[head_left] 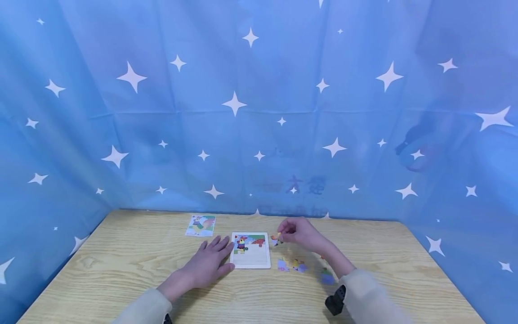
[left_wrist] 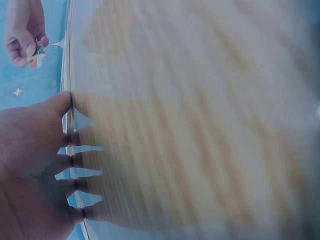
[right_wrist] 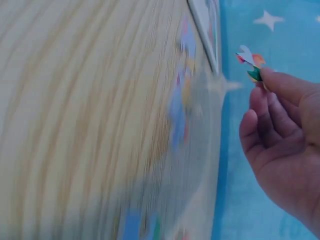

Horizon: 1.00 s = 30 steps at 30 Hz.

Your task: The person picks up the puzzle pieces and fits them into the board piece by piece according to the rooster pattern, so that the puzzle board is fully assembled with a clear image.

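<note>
My right hand (head_left: 298,231) pinches a small colourful jigsaw piece (right_wrist: 254,64) between thumb and fingertips, raised above the table just right of the puzzle tray. The white-framed puzzle tray (head_left: 252,265) lies in front of me, with several pieces fitted along its top and upper left, showing part of a bird in a red hat. Its lower part is bare white. My left hand (head_left: 208,262) rests flat on the table with fingers spread, the fingertips and thumb right at the tray's left edge.
Loose jigsaw pieces (head_left: 292,265) lie right of the tray, and another piece (head_left: 327,276) is near my right forearm. A picture card (head_left: 201,225) lies at the back left. A blue star-patterned curtain (head_left: 259,135) stands behind the wooden table (head_left: 133,252).
</note>
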Each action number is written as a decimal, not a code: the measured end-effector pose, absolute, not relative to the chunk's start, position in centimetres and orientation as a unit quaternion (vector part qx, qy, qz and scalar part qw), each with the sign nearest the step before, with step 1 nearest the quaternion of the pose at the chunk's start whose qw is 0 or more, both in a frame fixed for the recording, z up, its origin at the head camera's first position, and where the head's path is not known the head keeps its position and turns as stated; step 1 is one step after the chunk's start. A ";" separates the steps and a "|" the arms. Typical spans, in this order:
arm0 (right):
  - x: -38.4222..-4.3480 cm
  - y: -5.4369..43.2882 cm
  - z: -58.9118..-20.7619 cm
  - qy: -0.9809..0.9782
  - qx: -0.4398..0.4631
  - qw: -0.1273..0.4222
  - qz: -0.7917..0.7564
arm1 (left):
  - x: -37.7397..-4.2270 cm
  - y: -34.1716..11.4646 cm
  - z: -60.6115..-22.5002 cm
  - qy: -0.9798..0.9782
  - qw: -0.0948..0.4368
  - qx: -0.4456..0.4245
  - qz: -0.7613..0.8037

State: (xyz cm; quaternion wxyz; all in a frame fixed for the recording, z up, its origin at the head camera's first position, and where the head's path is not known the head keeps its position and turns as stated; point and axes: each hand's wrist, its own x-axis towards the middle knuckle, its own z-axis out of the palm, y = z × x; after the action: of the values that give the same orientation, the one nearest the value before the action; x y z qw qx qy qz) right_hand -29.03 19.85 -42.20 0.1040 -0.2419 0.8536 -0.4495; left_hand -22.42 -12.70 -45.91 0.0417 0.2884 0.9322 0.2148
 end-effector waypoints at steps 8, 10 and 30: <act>-29.1 15.8 -42.7 0.850 -0.276 0.119 -0.433 | -22.6 -12.7 -46.3 0.935 0.041 0.284 0.209; -29.2 15.1 -43.0 0.854 -0.287 0.121 -0.417 | -22.5 -12.6 -46.2 0.936 0.041 0.281 0.209; -29.1 11.1 -44.0 0.874 -0.304 0.091 -0.368 | -22.3 -12.5 -45.7 0.939 0.038 0.276 0.202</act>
State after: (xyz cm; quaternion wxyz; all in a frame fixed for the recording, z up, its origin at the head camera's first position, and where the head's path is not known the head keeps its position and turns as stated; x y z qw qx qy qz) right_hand -29.14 11.07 -44.01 0.0908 -0.3037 0.8740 -0.3683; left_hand -22.28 -12.50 -45.74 0.0379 0.2765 0.9388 0.2020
